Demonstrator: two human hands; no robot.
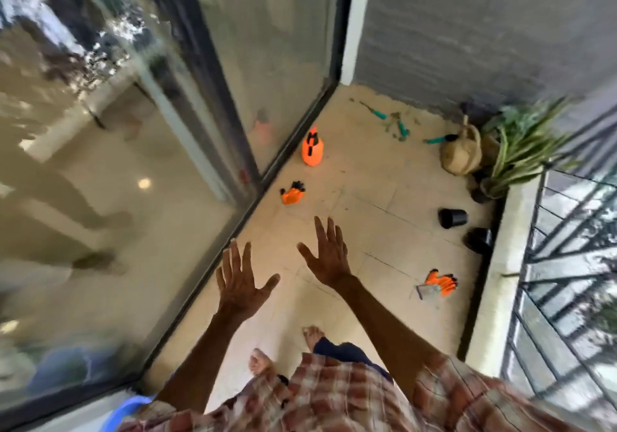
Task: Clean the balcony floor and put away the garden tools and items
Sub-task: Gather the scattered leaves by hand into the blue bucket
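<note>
My left hand (241,281) and my right hand (327,253) are stretched out in front of me with fingers spread, holding nothing. Scattered on the beige balcony floor (367,204) are an orange spray bottle (313,148), an orange-and-black glove (293,193) near the glass door, and another orange glove pair (441,284) at the right. Teal-handled garden tools (400,124) lie with dirt near the far wall. A tan watering can (462,152) stands at the far right. Two black pots (451,218) (480,239) lie on their sides.
A sliding glass door (167,164) runs along the left. A potted green plant (524,144) sits in the far right corner beside a low ledge (500,281) with a metal railing (567,264). A grey wall (467,30) closes the far end. My bare feet stand below.
</note>
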